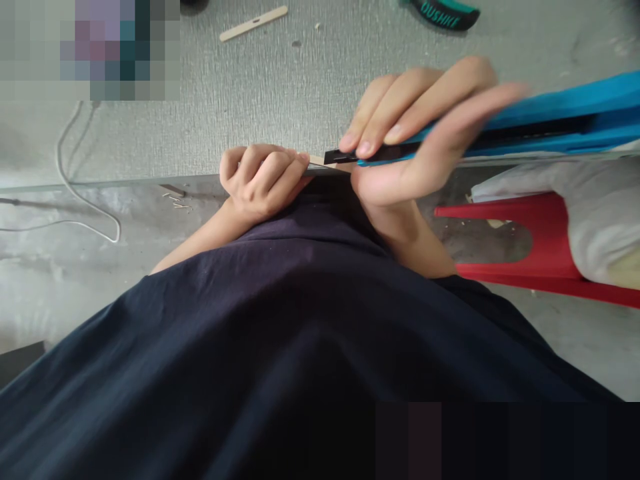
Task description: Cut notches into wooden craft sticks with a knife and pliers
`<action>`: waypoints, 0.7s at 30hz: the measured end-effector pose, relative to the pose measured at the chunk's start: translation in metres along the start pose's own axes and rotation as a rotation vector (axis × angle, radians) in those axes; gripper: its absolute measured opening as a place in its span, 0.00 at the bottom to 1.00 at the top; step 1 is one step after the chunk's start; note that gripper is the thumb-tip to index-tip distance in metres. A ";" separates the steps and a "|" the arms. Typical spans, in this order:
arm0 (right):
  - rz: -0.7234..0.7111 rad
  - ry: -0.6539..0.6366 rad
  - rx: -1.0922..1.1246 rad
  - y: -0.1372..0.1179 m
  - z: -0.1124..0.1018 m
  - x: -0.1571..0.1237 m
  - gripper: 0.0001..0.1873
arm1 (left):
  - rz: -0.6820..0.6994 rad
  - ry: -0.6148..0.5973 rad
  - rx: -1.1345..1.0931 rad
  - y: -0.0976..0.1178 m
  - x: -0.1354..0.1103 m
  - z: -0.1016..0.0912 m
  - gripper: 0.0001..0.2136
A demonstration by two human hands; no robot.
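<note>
My left hand (pixel 265 175) is closed at the table's near edge, its fingers pinching a thin, pale wooden stick (pixel 317 161). Most of that stick is hidden by the fingers and the blade. In my right hand (pixel 415 137) is a blue utility knife (pixel 560 117), gripped near its black front end. The knife's dark blade lies against the stick, just right of my left fingertips. My right thumb is below the blade, close to the stick's end; the frame does not show clearly whether it touches.
Another wooden stick (pixel 254 24) with a small slot lies on the grey table (pixel 200 127). A black and teal tool handle (pixel 445 13) is at the far edge of view. A white cable (pixel 63 153) hangs at left. A red stool (pixel 545 233) with cloth stands at right.
</note>
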State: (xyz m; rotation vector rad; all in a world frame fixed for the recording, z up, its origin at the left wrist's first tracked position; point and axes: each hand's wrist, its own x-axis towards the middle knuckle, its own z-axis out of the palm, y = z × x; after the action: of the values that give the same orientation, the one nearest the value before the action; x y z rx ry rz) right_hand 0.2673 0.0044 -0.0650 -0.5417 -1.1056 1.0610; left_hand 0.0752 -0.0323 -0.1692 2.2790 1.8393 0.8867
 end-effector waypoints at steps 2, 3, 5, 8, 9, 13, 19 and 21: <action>0.033 -0.009 -0.025 -0.013 0.007 -0.005 0.36 | 0.005 -0.010 0.000 0.000 0.000 -0.001 0.32; 0.042 -0.025 -0.035 -0.017 0.012 -0.006 0.34 | -0.002 -0.030 0.008 0.001 0.001 -0.002 0.31; 0.080 -0.052 -0.068 -0.021 0.022 -0.008 0.31 | -0.030 -0.079 0.038 0.003 0.001 -0.005 0.31; 0.099 -0.062 -0.107 -0.022 0.028 -0.006 0.30 | -0.075 -0.073 0.083 0.005 0.000 -0.008 0.34; 0.091 -0.058 -0.115 -0.021 0.027 -0.004 0.30 | -0.079 -0.039 0.083 0.006 -0.001 -0.009 0.36; -0.044 0.013 -0.088 -0.012 0.015 0.008 0.35 | -0.056 0.112 0.021 0.010 -0.004 -0.013 0.42; -0.213 0.102 0.041 0.012 0.016 0.018 0.33 | -0.005 0.218 0.107 0.016 -0.008 -0.013 0.38; -0.225 0.088 0.019 0.015 0.017 0.019 0.33 | 0.046 0.214 0.124 0.012 -0.009 -0.012 0.33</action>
State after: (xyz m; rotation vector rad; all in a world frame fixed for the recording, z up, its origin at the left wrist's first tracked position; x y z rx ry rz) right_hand 0.2467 0.0256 -0.0622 -0.4332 -1.0514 0.8441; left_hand 0.0794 -0.0468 -0.1579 2.3916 1.9857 1.0915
